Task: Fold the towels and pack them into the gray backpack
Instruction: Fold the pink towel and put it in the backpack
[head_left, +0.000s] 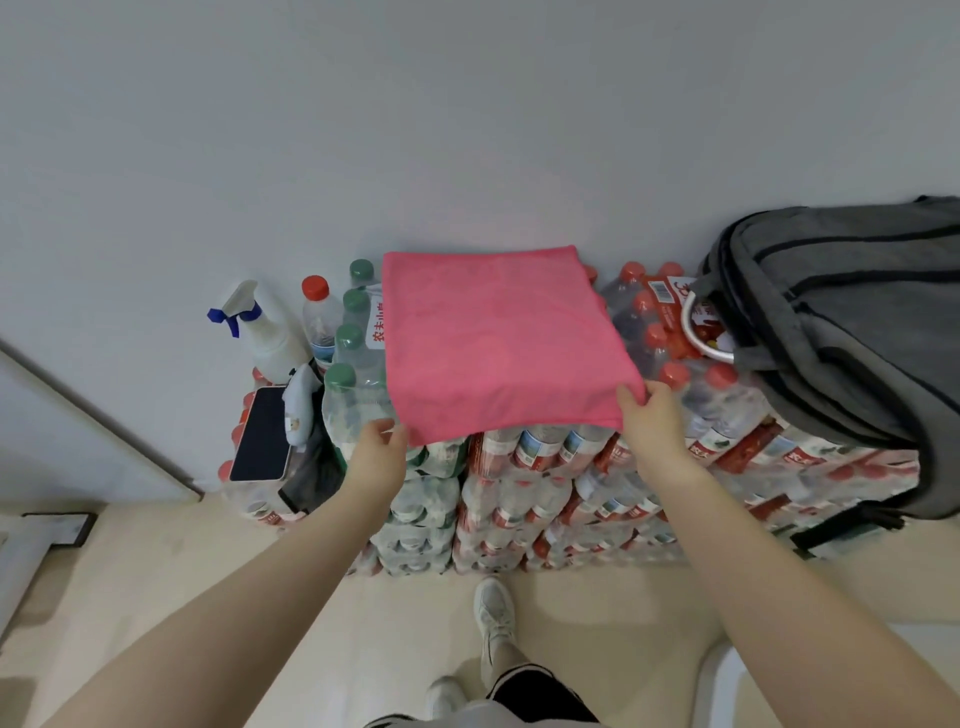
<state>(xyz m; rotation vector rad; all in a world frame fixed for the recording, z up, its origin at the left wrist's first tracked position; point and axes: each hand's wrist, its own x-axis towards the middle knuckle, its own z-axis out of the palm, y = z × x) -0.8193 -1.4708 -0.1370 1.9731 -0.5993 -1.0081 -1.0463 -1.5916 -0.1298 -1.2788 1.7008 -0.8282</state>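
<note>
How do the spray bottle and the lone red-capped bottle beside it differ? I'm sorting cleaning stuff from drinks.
The spray bottle is opaque white with a trigger nozzle and blue parts; the red-capped bottle is clear plastic with a round screw cap. The spray bottle is wider at its base; the red-capped bottle is slimmer. Both stand upright by the wall, left of the pink towel.

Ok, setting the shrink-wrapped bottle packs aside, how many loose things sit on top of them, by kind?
Pink towel: 1
Gray backpack: 1
Spray bottle: 1
Loose red-capped bottle: 1
Phone: 1
Total: 5
The left hand and right hand pinch the towel's near corners.
</note>
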